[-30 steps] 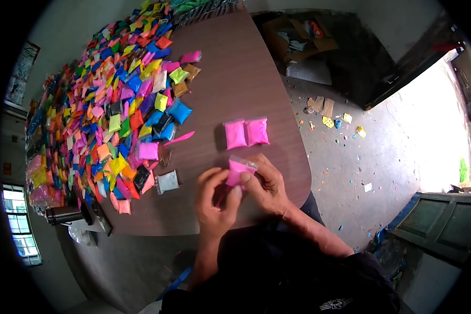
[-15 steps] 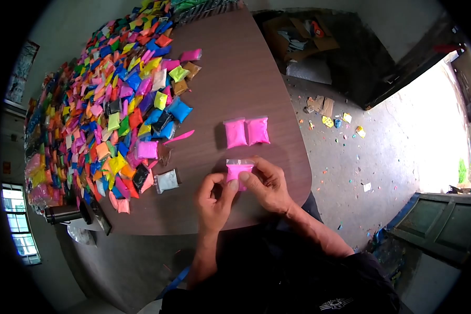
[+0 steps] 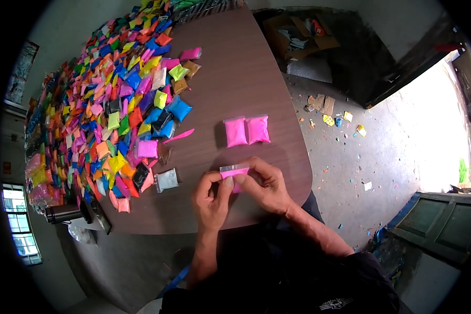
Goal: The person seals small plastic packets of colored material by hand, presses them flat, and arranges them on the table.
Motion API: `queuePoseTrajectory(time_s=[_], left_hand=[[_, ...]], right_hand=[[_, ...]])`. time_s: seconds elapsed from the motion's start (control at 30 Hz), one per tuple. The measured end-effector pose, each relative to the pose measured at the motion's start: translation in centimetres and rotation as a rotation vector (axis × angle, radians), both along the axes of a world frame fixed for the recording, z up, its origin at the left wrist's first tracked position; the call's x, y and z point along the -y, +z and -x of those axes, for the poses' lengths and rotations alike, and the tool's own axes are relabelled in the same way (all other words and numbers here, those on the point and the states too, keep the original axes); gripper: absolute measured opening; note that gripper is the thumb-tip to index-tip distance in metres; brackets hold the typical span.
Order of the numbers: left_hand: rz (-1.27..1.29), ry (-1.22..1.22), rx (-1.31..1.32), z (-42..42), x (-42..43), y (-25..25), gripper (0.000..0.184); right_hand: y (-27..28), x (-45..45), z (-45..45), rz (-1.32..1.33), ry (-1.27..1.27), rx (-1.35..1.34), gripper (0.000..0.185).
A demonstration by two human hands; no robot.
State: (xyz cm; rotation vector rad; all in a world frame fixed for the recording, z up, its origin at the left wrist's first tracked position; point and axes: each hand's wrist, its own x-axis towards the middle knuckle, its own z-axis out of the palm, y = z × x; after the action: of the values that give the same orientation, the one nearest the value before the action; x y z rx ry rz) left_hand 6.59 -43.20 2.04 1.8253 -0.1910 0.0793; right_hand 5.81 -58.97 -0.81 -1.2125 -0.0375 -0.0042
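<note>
A small clear packet filled with pink material is pinched between both hands above the table's near edge. My left hand grips its left side, thumb on the front. My right hand holds the right side the same way, the two thumbs close together. The packet's clear top strip shows above the thumbs, while its lower part is partly hidden by them. Just beyond my hands, two pink packets lie side by side on the brown table.
A large heap of colourful packets covers the table's left side. Near it lie a pink plastic tool and a white packet. An open cardboard box and scattered scraps are on the floor at right.
Both hands have shifted slightly left with the packet. The packet's top has tilted, and the thumbs now cover more of its pink front. The two lying packets have stayed put.
</note>
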Motion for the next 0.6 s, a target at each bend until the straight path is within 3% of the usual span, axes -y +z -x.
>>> queuePoseTrajectory(time_s=[0.03,0.1,0.2,0.33,0.5,0.6], left_hand=[[0.000,0.000,0.000,0.0,0.1,-0.1,0.011],[0.268,-0.034,-0.068,-0.1,0.3,-0.5,0.011],[0.307,0.007,-0.138,0.1,0.2,-0.8,0.012],[0.243,-0.004,-0.122,0.2,-0.3,-0.9,0.011],[-0.067,0.040,0.094,0.1,0.0,0.0,0.011],[0.119,0.009,-0.049,0.0,0.0,-0.3,0.013]], right_hand=[[0.0,0.1,0.0,0.000,0.000,0.000,0.025],[0.2,0.2,0.0,0.066,-0.017,-0.002,0.022],[0.0,0.6,-0.1,0.196,-0.004,0.037,0.019],[0.3,0.6,-0.1,0.241,0.005,0.085,0.016],[-0.4,0.1,-0.3,0.197,-0.051,0.140,0.017],[-0.4,0.3,-0.3,0.213,-0.065,0.154,0.016]])
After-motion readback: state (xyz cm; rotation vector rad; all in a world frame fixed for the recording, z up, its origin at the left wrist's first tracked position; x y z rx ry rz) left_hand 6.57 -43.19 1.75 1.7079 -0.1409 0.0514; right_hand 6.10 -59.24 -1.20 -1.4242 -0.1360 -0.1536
